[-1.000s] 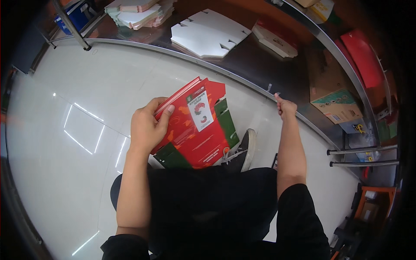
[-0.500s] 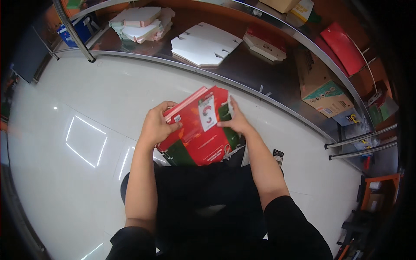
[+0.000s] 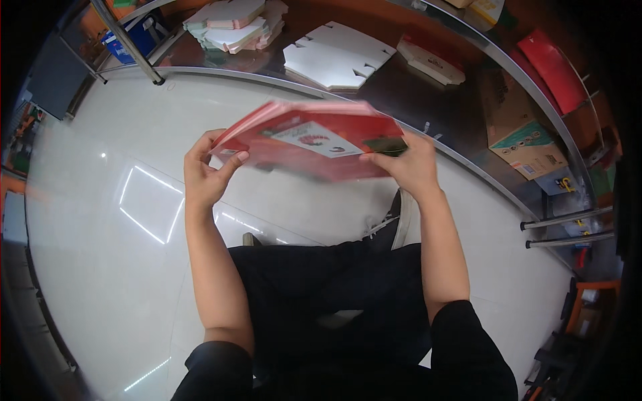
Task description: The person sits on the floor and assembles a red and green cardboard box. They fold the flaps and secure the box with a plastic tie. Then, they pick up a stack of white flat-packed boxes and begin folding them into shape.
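A stack of flattened cardboard boxes [image 3: 264, 144], red with a green patch and a pale printed panel, is held up in front of me over the floor. My left hand [image 3: 206, 177] grips its left edge, thumb on the face turned to me and fingers round behind. On the right edge my right hand [image 3: 414, 170] is closed in the same way, thumb over the green patch. The stack is tilted, its face foreshortened, and its lower edge is smeared by motion. Several layers show along the top edge. The fingers behind it are mostly hidden.
A metal-edged low shelf [image 3: 221, 73] curves across the far side. On it lie white flattened boxes [image 3: 338, 57], a pile of cut cardboard [image 3: 234, 30], a red-and-white flat box [image 3: 431, 60] and a brown carton [image 3: 528, 150]. My shoe [image 3: 384, 234] rests on the tiled floor [image 3: 100, 267].
Both hands have lifted the stack away from my lap and tilted its face, the left hand shifting left and the right hand rightward. The hands are farther apart and still hold it.
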Demonstrator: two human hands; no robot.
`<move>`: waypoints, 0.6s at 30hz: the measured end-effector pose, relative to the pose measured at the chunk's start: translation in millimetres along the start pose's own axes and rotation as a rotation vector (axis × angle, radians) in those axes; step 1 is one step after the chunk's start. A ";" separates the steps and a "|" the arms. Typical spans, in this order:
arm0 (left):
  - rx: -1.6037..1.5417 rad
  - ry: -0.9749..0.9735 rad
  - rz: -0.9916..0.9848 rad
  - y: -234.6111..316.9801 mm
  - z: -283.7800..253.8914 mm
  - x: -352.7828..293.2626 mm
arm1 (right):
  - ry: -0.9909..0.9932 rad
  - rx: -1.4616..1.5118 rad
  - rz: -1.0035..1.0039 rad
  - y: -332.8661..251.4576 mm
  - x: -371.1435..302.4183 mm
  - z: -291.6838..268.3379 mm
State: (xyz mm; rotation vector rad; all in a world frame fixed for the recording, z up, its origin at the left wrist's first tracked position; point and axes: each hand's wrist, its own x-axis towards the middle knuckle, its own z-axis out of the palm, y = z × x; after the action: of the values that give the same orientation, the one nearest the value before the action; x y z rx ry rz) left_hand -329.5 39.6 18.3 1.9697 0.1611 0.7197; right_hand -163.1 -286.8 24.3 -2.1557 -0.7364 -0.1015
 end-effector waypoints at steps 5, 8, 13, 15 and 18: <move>0.533 0.064 -0.098 -20.1 15.1 4.2 | 0.306 -0.451 -0.596 10.7 -19.5 24.4; 0.646 -0.040 -0.555 -75.4 27.7 0.3 | -0.004 -0.652 -0.550 38.3 -46.7 90.0; 0.772 -0.400 -0.749 -159.8 66.1 -18.7 | -0.550 -0.704 -0.622 83.4 -113.4 188.4; 0.698 -0.427 -0.794 -162.3 86.5 -20.2 | -0.502 -0.747 -0.581 80.7 -112.6 196.1; 0.694 -0.399 -0.896 -181.0 98.8 -29.6 | -0.576 -0.595 -0.358 68.7 -106.8 178.8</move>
State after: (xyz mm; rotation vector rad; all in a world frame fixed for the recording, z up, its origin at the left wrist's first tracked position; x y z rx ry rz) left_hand -265.6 42.1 -179.9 2.3049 1.0755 -0.3707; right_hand -245.6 -237.5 -172.9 -2.6157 -1.5848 0.1412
